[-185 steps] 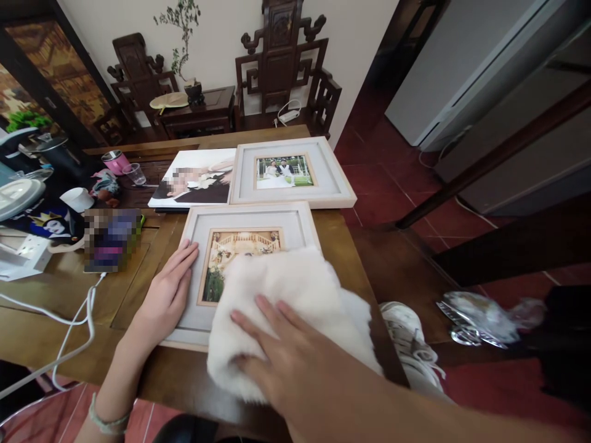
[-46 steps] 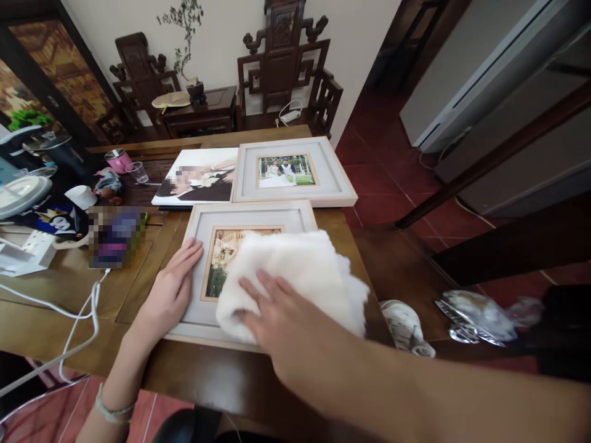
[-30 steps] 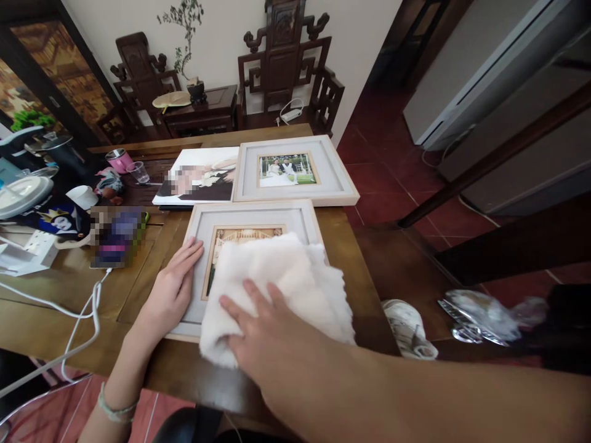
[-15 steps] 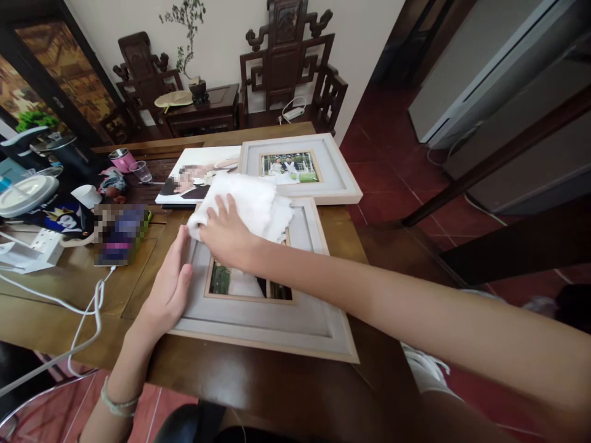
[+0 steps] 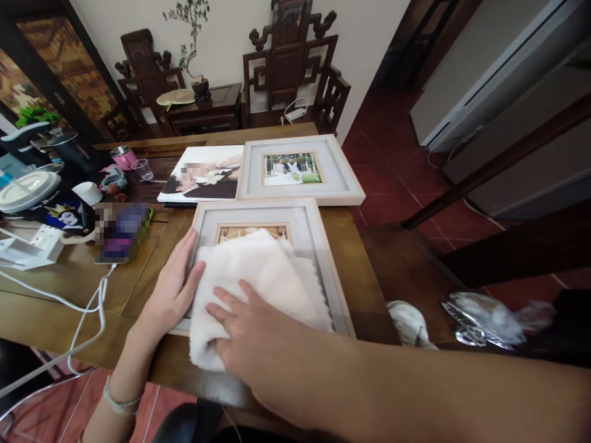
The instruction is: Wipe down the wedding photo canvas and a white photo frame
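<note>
A picture frame (image 5: 330, 274) with a pale wide border lies face up on the wooden table. Over its lower and middle part spreads a white fluffy cloth (image 5: 258, 264), hiding most of the photo inside. My right hand (image 5: 247, 320) presses on the cloth near the frame's front edge, fingers spread on top and thumb tucked into a fold. Along the left edge of the frame rests my left hand (image 5: 178, 286), its fingers stretched out and touching the side. Behind are a second picture frame (image 5: 348, 175) with a wedding photo and a frameless photo panel (image 5: 207, 178).
At left on the table (image 5: 138, 307) are a phone (image 5: 124, 234) on a white cable, a power strip (image 5: 46, 243), a large lidded cup (image 5: 69, 215), a pink mug (image 5: 122, 157) and a clear cup (image 5: 144, 169). Dark wooden chairs (image 5: 289, 61) stand by the wall.
My right hand has drawn the cloth from the frame's far left corner down toward the front edge. The top of the photo now shows. My left hand stays at the frame's side.
</note>
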Tool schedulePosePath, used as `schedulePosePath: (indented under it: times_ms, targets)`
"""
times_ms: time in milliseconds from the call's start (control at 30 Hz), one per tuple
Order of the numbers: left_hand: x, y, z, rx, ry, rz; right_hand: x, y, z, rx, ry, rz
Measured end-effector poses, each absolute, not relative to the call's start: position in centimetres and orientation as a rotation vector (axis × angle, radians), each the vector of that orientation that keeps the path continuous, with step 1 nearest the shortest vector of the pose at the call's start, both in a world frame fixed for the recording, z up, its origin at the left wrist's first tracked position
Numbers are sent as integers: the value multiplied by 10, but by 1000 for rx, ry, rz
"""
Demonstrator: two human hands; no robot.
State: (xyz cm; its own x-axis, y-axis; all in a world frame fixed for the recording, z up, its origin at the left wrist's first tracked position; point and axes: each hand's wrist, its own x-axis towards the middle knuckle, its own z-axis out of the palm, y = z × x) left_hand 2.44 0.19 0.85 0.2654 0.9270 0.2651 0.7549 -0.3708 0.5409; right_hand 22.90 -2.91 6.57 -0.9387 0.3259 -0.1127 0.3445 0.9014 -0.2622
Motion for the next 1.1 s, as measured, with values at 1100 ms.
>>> schedulePosePath:
  times_ms: [1100]
  targets:
    - [22,7,3,2394,1408,672,280,-9,57,1137,2625,-215]
